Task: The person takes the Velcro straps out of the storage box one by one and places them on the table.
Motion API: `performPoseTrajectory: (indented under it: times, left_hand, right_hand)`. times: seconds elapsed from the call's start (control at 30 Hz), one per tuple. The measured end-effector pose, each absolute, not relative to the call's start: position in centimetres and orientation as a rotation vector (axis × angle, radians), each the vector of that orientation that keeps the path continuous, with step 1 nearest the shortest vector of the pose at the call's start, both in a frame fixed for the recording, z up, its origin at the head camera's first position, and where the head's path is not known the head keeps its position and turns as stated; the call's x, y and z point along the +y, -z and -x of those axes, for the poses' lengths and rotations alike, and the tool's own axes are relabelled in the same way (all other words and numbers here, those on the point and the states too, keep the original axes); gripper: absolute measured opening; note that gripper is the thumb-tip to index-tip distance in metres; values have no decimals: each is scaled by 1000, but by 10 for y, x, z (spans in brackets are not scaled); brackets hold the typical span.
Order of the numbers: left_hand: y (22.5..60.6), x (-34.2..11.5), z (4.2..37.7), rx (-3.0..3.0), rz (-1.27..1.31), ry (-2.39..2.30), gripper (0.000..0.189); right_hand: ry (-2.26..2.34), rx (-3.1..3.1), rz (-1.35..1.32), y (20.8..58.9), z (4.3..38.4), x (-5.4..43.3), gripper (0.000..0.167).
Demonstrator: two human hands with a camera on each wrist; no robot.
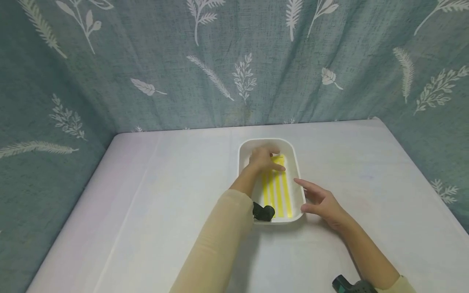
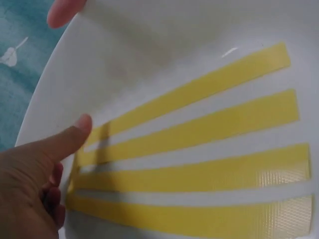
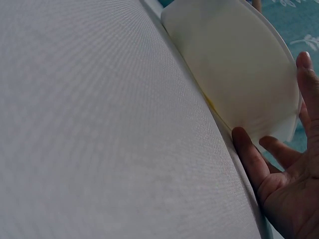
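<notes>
A white rectangular tray [image 1: 270, 219] holds several flat, glossy yellow strips [image 2: 214, 167], side by side along its length. A yellow band seems to join their far ends. My left hand [image 1: 261, 158] reaches into the tray at that end. In the left wrist view its thumb [image 2: 70, 139] lies by the strips' end with the other fingers curled just past the edge, partly hidden. My right hand [image 1: 324, 203] is at the tray's right side, index finger extended at the rim. In the right wrist view its thumb [image 3: 244, 144] rests close to the outer wall.
A white cloth [image 1: 154, 203] covers the table beneath the tray. Teal leaf-patterned curtains [image 1: 220, 73] enclose the back and sides. A dark wrist device [image 1: 264, 212] on the left arm overlaps the tray's near end; another [image 1: 353, 287] is on the right wrist.
</notes>
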State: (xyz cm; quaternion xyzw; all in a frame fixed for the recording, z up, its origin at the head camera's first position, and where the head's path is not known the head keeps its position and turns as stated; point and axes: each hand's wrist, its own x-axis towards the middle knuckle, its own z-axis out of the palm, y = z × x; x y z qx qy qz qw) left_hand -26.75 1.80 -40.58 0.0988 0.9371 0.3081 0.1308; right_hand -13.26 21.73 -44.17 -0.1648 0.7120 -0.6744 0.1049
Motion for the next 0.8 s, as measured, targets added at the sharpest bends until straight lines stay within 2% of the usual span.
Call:
performPoseTrajectory:
  times: [0.17, 0.4, 0.63, 0.8]
  left_hand:
    - [410, 23, 266, 2820, -338, -648, 65]
    - [412, 25, 264, 2818, -352, -674, 58]
    - [412, 26, 266, 2739, -444, -894, 57]
    - [413, 26, 268, 2549, -480, -1252, 56]
  right_hand:
    - [1983, 2106, 492, 442, 133, 217, 66]
    - [1963, 2132, 471, 443, 133, 218, 65]
    - [1987, 2107, 494, 443, 133, 217, 66]
    - [1998, 2097, 510, 444, 133, 217, 66]
